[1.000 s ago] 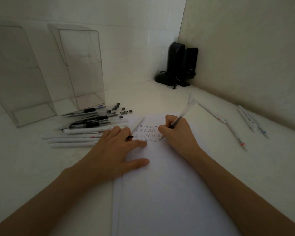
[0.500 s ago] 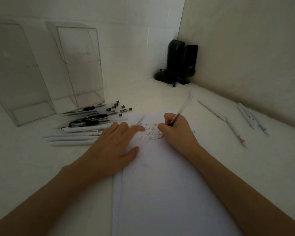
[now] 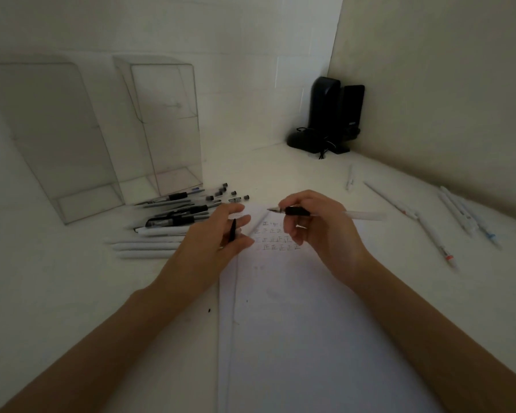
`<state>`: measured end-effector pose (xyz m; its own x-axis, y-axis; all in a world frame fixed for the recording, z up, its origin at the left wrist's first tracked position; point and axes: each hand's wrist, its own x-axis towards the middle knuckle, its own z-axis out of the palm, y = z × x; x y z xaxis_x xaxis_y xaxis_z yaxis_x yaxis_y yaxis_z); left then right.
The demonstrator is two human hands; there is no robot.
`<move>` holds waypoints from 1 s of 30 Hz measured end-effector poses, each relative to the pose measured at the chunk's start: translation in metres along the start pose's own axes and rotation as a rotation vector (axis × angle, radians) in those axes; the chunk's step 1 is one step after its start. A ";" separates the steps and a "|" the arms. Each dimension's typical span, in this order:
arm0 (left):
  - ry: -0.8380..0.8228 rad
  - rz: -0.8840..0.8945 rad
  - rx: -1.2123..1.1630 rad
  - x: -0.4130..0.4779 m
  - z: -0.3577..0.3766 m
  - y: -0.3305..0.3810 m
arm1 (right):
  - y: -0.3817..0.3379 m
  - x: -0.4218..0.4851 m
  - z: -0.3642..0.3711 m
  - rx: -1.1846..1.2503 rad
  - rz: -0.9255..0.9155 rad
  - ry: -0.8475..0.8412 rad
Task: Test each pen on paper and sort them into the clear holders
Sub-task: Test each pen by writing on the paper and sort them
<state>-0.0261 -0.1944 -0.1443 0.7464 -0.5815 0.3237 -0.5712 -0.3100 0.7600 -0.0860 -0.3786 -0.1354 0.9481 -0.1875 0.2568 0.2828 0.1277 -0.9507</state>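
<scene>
White-barrelled pen point(image 3: 340, 215) pinched level above the paper point(image 3: 310, 338) by fingers of right hand point(image 3: 319, 234), tip leftward; thin black piece point(image 3: 232, 231) gripped by left hand point(image 3: 212, 245) fingers; clear holders point(image 3: 161, 120) far left on desk point(image 3: 72, 293).

In the far corner ahead of me a tall black box point(image 3: 325, 111) stands upright, with a second, slimmer black box point(image 3: 353, 108) just beside it on the right. A dark rounded base point(image 3: 300, 142) lies at their foot, a thin black cable point(image 3: 325, 150) bunched beside it. They rest on the white table point(image 3: 57, 293), where the pale tiled wall point(image 3: 236, 55) meets the plain beige wall point(image 3: 444, 84) on my right. A small dark speck point(image 3: 209, 310) marks the tabletop nearer me
</scene>
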 end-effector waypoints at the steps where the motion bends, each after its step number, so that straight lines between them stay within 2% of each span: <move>1: -0.005 -0.006 0.009 0.000 0.000 0.001 | 0.000 0.000 0.001 -0.002 0.011 -0.018; 6: 0.024 -0.069 0.047 0.001 0.000 0.002 | 0.002 -0.004 0.006 -0.081 -0.005 -0.012; 10: 0.039 -0.023 0.116 0.002 -0.001 -0.002 | 0.001 -0.004 0.006 -0.079 -0.014 -0.012; 19: 0.037 0.074 0.276 0.001 -0.001 0.001 | 0.003 -0.007 0.011 -0.121 0.045 -0.142; 24: 0.004 0.168 0.227 -0.001 0.001 0.003 | 0.005 -0.009 0.016 -0.147 0.093 -0.215; 30: 0.035 0.331 0.297 0.000 -0.002 0.000 | 0.004 -0.011 0.023 -0.167 0.053 -0.148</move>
<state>-0.0252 -0.1926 -0.1433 0.5149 -0.6616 0.5452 -0.8509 -0.3171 0.4188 -0.0917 -0.3537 -0.1377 0.9755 -0.0380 0.2166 0.2154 -0.0315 -0.9760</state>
